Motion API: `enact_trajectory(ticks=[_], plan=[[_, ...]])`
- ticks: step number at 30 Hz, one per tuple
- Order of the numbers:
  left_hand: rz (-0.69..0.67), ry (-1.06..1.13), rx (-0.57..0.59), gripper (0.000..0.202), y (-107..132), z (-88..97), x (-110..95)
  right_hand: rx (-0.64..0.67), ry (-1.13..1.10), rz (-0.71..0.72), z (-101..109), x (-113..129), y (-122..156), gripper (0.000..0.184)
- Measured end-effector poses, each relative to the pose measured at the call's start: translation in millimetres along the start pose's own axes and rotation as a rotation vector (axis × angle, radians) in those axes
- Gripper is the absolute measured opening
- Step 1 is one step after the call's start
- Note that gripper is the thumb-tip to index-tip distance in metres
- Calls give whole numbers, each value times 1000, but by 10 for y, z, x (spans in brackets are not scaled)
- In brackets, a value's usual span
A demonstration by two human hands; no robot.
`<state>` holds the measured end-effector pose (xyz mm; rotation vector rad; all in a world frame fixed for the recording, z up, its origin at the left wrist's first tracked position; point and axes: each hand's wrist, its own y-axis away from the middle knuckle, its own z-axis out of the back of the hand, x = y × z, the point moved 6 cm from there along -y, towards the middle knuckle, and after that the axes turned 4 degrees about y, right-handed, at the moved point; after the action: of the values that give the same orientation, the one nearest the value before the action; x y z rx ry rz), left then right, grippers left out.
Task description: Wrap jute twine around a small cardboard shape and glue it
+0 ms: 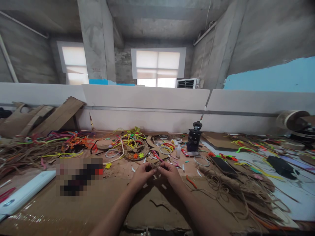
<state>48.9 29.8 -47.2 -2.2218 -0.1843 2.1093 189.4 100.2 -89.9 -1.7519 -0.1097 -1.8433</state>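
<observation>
Both my hands meet over the cardboard-covered table (81,209), just in front of me. My left hand (142,174) and my right hand (170,172) each pinch a small piece of brown jute twine (155,165) between the fingertips, fingers curled. The twine piece sits between the two hands, slightly above the table. Beyond it lies a small woven basket (135,148) filled with coloured pipe cleaners and little flowers.
A heap of jute twine (236,188) lies at the right, with a dark phone (223,165) on it. A black glue gun stand (194,139) and small bottle (178,150) stand behind. Coloured pipe cleaners (66,141) spread at left. White partition (147,105) closes the back.
</observation>
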Motion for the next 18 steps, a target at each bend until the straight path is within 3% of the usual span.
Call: enact_trajectory(ticks=[18], plan=[[-16,74,-22,31,0,49,-40,70,61,7,-15,-51,-15,34]])
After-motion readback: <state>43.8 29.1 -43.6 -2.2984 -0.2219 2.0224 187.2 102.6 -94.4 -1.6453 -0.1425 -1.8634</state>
